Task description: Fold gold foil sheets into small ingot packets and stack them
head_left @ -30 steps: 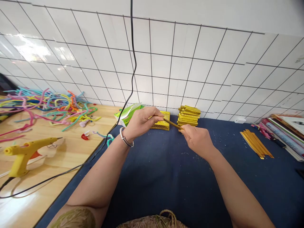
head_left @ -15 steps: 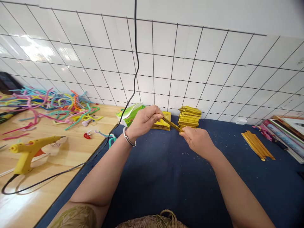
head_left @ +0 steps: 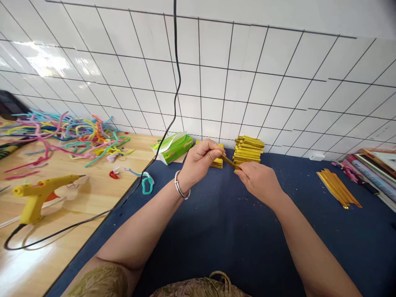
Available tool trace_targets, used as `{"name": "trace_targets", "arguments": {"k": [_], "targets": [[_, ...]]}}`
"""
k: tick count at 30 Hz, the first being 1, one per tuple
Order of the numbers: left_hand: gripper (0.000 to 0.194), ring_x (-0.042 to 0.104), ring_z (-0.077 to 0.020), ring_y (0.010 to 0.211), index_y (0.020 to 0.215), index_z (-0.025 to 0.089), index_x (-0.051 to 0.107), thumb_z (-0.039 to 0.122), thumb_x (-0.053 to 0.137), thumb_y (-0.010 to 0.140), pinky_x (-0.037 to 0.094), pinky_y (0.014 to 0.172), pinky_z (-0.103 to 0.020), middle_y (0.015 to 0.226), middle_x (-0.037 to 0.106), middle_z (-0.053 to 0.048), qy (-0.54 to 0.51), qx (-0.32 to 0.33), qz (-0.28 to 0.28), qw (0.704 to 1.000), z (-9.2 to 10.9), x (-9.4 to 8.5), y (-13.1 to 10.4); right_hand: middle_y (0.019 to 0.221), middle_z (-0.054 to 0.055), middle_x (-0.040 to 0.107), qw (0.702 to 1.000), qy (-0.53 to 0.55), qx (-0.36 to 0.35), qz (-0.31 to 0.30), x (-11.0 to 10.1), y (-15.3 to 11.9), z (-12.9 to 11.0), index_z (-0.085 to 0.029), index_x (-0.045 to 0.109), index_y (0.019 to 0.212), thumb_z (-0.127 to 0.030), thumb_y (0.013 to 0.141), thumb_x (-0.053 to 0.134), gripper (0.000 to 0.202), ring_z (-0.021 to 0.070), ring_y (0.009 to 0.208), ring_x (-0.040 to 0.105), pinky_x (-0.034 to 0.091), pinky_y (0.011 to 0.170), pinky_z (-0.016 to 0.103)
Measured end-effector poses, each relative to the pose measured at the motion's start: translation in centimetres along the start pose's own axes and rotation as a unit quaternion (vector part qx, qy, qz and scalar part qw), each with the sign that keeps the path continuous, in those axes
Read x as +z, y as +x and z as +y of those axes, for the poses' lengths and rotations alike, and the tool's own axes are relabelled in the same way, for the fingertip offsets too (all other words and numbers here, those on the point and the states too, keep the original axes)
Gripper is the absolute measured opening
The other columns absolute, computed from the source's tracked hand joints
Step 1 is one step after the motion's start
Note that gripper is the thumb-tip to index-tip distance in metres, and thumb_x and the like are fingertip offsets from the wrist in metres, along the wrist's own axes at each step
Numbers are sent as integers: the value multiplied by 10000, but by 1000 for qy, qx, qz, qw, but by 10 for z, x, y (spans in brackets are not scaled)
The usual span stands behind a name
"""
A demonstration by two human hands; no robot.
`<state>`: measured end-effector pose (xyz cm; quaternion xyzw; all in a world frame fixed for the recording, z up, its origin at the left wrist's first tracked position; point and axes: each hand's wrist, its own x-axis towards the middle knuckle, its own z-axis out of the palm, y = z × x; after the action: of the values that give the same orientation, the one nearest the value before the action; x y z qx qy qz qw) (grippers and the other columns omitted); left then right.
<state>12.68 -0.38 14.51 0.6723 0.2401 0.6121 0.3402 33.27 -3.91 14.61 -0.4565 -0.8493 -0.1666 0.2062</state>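
A narrow folded strip of gold foil paper [head_left: 230, 161] is stretched between my two hands above the dark blue cloth. My left hand [head_left: 202, 161] pinches its upper left end, and my right hand [head_left: 258, 178] grips the lower right end. Right behind my hands stands a pile of folded gold paper strips [head_left: 248, 150] against the wall. Another gold paper stack [head_left: 217, 163] is partly hidden by my left hand. Farther right, several flat gold strips [head_left: 338, 187] lie fanned on the cloth.
On the wooden table at left lie a yellow glue gun [head_left: 37, 196] and tangled pipe cleaners [head_left: 71, 132]. A green tissue pack [head_left: 176, 149] sits by the tiled wall. The black cord [head_left: 176, 99] hangs down in front. Books [head_left: 377, 173] are stacked at far right.
My left hand has moved right, closer to my right hand, so less of the strip shows between them. More of the green pack is uncovered.
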Motion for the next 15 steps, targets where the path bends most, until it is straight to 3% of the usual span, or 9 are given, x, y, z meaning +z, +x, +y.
{"name": "trace_targets", "arguments": {"k": [2,5,10,15], "targets": [[158,573,-107,739,835,162,631,312,592,866,461,696,-232,780,630,-18,45,31,-50,997,0,7,-4,831,47,684,999,38,-19,24,1,0,-2,-176,600,891,-368,955,405,281,156,775,612,364,657,263],[176,564,-114,721,821,155,630,305,564,885,442,678,-244,761,619,-23,66,55,-112,990,-4,19,-11,790,40,670,996,63,-32,61,3,-1,-4,-173,607,882,-344,953,420,264,149,744,600,380,677,264],[170,549,-117,721,832,157,614,302,549,894,430,678,-254,763,599,-23,53,60,-105,991,-7,27,-16,618,11,583,993,31,-37,108,6,-3,-7,-181,566,705,-320,936,457,291,132,599,522,352,622,267],[172,559,-125,750,847,156,625,314,568,882,441,704,-262,787,617,-34,51,56,-111,991,-8,23,-14,679,30,615,992,46,-17,118,9,-2,-9,-177,581,750,-318,946,434,283,133,643,538,354,644,259]]}}
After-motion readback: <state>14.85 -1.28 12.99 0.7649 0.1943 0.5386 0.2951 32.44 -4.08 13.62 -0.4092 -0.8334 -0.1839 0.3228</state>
